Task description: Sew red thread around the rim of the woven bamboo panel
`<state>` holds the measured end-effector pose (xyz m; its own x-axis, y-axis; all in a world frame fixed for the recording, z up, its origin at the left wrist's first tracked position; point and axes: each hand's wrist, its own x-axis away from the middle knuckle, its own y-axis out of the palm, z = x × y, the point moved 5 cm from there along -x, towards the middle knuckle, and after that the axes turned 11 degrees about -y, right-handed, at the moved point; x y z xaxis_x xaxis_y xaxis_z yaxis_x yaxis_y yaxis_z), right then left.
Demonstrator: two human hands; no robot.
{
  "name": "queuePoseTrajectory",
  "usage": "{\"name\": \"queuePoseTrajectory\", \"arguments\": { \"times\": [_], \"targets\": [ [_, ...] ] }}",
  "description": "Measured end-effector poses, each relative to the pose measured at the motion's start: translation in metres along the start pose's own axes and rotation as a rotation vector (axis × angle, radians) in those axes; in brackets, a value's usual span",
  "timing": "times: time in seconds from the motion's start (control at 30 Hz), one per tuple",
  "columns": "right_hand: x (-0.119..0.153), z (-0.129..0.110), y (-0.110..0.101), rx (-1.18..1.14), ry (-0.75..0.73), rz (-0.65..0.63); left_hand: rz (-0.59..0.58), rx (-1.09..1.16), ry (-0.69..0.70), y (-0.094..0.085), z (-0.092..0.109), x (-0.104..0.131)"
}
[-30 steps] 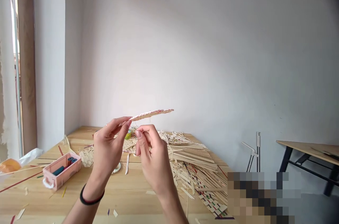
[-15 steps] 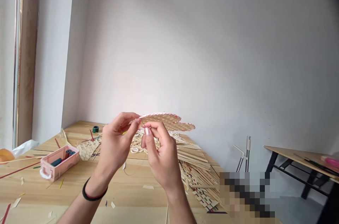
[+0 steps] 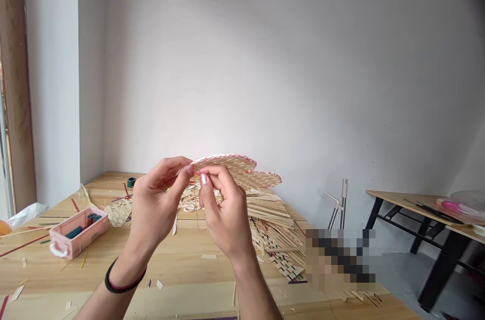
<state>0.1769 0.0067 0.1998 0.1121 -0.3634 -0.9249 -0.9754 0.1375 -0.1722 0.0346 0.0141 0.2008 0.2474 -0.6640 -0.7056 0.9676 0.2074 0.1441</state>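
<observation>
A flat woven bamboo piece [image 3: 227, 163] with a scalloped outline is held up at about the far edge of the table. White binding and red stitches run along its rim. My left hand [image 3: 155, 204] pinches its near left edge between thumb and fingers. Close beside that spot, my right hand [image 3: 227, 214] has its thumb and forefinger closed on a thin needle [image 3: 198, 172], mostly hidden by the fingertips. A reddish thread [image 3: 197, 216] hangs in a loop between the two hands.
A pink basket [image 3: 81, 239] with thread spools stands at left, near a green tape roll [image 3: 131, 181]. Loose bamboo strips [image 3: 271, 211] and woven scraps [image 3: 286, 264] spread behind and right of my hands. A second table [image 3: 413, 201] stands at far right.
The view has swung slightly right, so things sit further left. The needle now lies closer to the rim, and the thread loop shows more plainly below. Both grips stay the same.
</observation>
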Motion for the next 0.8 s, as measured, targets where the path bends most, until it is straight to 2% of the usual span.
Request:
{"name": "queuePoseTrajectory", "arguments": {
  "times": [0.53,0.8],
  "targets": [
    [0.0026,-0.0022,0.0018,0.014,-0.084,0.031,0.026,0.025,-0.004,0.0003,0.0002,0.0023],
    [0.004,0.0,0.0024,0.013,-0.077,0.046,0.026,0.04,0.021,0.0016,0.0018,0.0029]
  ]
}}
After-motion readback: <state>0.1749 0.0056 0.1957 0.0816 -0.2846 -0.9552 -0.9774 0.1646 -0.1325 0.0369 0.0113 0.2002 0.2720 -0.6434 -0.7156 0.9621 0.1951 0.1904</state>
